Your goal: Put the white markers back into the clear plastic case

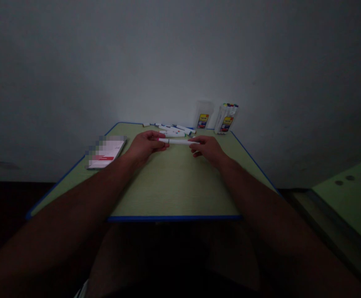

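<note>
At the far left of the worktop [177,186] lies a phone [110,151], its screen lit; a pixelated patch covers its upper left part, so most of what it shows cannot be read. Next comes the left hand [144,145], its grip pinched around the pink end of a white marker [178,141] (the fingers cover much of that end). The marker lies level between the two hands, near the far part of the worktop; whether it touches the surface is hard to tell. Behind it, loose markers [174,129] overlap in a pile by the wall [155,62], too tangled and dim to count, the nearest partly masked by the left fingers. The right hand [208,148] has its grip closed on the marker's other end, thumb and fingertips together there, the tip hidden. Farther right, behind that hand, stands a clear case [204,115] with a yellow and blue label, its small print illegible. Just beside it, a filled case [226,119] leans, coloured marker ends showing at its top. At the right edge, a green panel [354,194] is cut off.
</note>
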`<state>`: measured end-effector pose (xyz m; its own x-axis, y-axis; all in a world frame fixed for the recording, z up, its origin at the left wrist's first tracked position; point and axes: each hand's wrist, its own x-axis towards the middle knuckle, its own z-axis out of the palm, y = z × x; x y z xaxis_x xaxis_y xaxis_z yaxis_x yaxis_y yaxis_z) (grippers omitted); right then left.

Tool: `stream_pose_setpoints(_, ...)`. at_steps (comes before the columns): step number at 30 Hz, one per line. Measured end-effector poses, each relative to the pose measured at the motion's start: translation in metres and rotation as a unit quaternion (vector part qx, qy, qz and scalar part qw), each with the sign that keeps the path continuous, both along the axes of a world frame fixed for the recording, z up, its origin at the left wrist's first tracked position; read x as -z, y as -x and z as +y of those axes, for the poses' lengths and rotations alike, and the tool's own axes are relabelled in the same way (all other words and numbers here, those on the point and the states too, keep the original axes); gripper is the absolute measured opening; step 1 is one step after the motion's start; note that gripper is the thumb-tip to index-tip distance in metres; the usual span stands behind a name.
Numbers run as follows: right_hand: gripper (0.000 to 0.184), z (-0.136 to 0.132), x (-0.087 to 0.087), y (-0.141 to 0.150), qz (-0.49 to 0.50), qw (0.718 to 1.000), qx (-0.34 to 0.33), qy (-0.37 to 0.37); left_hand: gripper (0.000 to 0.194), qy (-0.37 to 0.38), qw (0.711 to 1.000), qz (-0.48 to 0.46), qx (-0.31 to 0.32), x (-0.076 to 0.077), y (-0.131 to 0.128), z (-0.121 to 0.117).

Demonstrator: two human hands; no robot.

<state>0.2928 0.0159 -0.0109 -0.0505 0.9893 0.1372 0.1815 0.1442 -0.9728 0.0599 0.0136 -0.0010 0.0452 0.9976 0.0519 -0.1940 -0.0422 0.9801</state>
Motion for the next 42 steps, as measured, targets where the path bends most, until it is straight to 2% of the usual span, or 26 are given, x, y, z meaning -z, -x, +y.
stream_pose_setpoints(9, 0.026, 0.001, 0.003, -0.003, -0.112, 0.993, -0.021, 0.035, 0.029, -0.097, 0.993, 0.002, 0.071, 0.005, -0.001, -0.003)
stream_pose_setpoints(17, 0.025, 0.001, 0.003, -0.004, -0.111, 0.993, -0.031, 0.023, 0.028, -0.114, 0.992, 0.033, 0.050, 0.004, -0.001, -0.002)
stream_pose_setpoints(20, 0.023, 0.000, 0.001, -0.004, -0.082, 0.996, -0.025, -0.008, 0.024, -0.121, 0.987, 0.102, 0.009, 0.004, 0.003, 0.000)
stream_pose_setpoints(24, 0.019, -0.003, -0.003, -0.004, -0.051, 0.997, -0.021, -0.045, 0.018, -0.143, 0.951, 0.272, -0.046, 0.006, 0.007, 0.003)
stream_pose_setpoints(26, 0.019, -0.004, -0.004, -0.004, -0.041, 0.998, -0.028, -0.046, 0.017, -0.148, 0.942, 0.297, -0.046, 0.007, 0.008, 0.003)
stream_pose_setpoints(31, 0.019, -0.005, -0.006, -0.005, -0.017, 0.998, -0.038, -0.043, 0.013, -0.145, 0.955, 0.257, -0.008, 0.009, 0.008, 0.002)
stream_pose_setpoints(42, 0.018, -0.004, -0.005, -0.004, -0.012, 0.998, -0.041, -0.037, 0.008, -0.137, 0.965, 0.225, -0.004, 0.007, 0.003, -0.001)
